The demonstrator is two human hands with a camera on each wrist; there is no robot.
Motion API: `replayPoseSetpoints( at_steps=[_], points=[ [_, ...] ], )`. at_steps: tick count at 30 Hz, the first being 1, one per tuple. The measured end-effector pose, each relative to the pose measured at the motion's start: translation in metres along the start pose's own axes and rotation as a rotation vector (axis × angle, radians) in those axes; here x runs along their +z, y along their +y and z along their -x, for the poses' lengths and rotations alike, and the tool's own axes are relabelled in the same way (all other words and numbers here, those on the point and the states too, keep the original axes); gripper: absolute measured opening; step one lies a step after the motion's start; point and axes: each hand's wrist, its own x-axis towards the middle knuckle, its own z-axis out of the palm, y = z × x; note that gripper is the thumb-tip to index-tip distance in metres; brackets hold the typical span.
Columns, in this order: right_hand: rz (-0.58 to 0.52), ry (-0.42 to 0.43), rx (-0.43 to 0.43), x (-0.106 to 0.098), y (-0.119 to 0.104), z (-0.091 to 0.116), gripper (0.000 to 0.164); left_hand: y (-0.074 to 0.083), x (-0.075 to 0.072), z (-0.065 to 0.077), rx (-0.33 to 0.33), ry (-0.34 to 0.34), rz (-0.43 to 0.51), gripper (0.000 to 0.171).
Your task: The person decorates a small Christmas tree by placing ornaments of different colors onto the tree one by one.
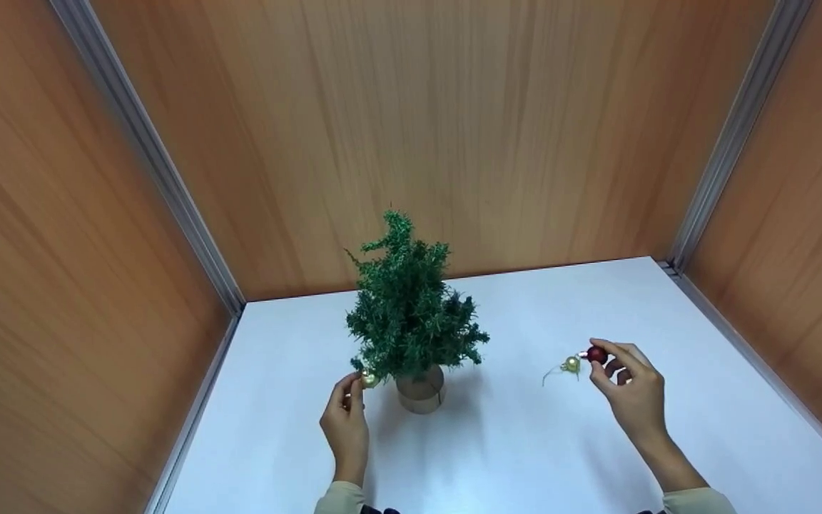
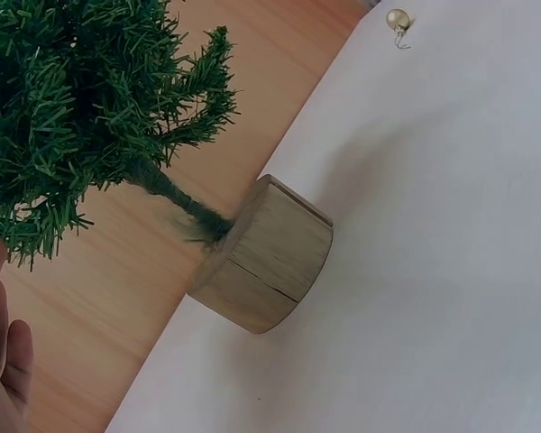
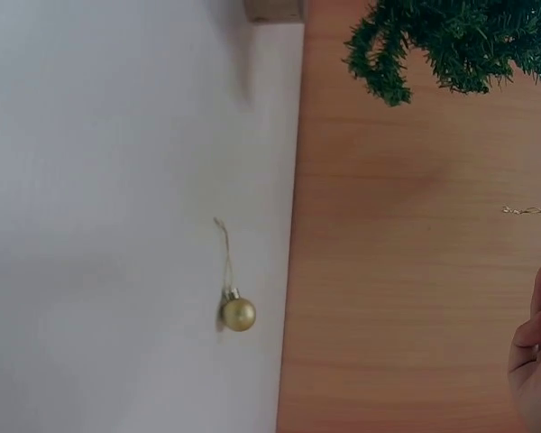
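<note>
A small green artificial Christmas tree [image 1: 411,307] stands on a round wooden base [image 2: 266,257]. At its lower left branch, my left hand [image 1: 347,421] pinches at a shiny gold bauble [image 1: 369,379], which shows at the fingertips beside the needles; the left wrist view shows only part of the left hand [image 2: 2,338] against the branch tips. Off to the right of the tree, my right hand [image 1: 634,396] holds a dark red bauble [image 1: 597,355] between thumb and fingers, raised over the table. A gold thread [image 3: 527,211] sticks out from that bauble.
Another gold bauble [image 3: 239,314] with a thread loop lies on the white table [image 1: 511,442], close to the right hand in the head view. Wood-grain panels [image 1: 525,128] with grey metal corner posts [image 1: 732,135] enclose the table at the back and both sides.
</note>
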Motion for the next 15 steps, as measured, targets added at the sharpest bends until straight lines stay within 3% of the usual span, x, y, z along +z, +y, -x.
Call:
replayPoseSetpoints(
  at_steps=[15],
  points=[
    [-0.012, -0.014, -0.011, 0.003, -0.016, 0.003, 0.039, -0.002, -0.001, 0.000, 0.009, 0.003, -0.008, 0.019]
  ],
)
